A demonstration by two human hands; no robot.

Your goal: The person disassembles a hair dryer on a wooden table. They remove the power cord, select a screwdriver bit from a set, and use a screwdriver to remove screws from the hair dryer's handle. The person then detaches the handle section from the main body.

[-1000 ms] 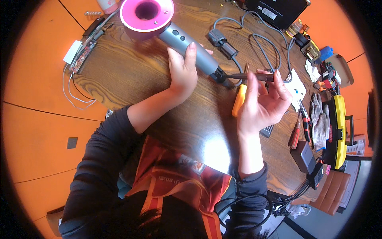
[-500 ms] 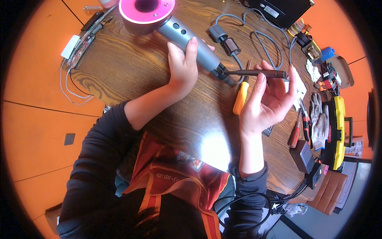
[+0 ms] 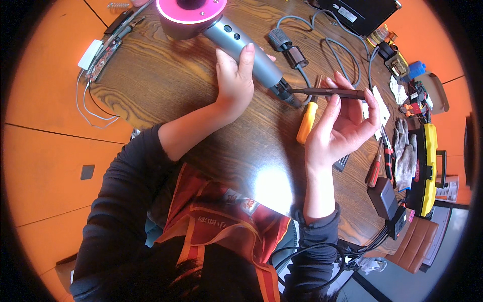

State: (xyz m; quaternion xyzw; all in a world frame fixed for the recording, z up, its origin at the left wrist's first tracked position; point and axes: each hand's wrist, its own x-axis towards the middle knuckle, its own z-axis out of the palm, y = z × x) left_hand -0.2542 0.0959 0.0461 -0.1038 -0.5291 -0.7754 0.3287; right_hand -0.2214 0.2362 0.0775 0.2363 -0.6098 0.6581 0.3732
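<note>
My left hand [image 3: 235,75] is wrapped round the grey handle of a hair dryer [image 3: 259,65], whose pink round head points to the far left. The handle's lower end shows dark inner parts and the start of the cord. A slim dark precision screwdriver [image 3: 334,92] lies nearly level in the fingers of my right hand [image 3: 339,118], thumb below it and fingers around it. Its tip meets the dark parts at the handle's end. Whether the tip sits in a screw is too small to tell. A yellow-handled screwdriver [image 3: 307,123] lies on the table just left of my right hand.
The wooden table [image 3: 166,85] holds a coiled grey cord with an inline plug block [image 3: 286,45]. Along the right lie a red-handled screwdriver [image 3: 373,171], work gloves [image 3: 404,156], a black-and-yellow toolbox [image 3: 427,168] and a dark box [image 3: 382,196]. Circuit boards [image 3: 105,60] lie at the far left.
The hair dryer and both hands have shifted slightly to the right and nearer. The screwdriver has turned a little in my right fingers, its tip still at the handle's end.
</note>
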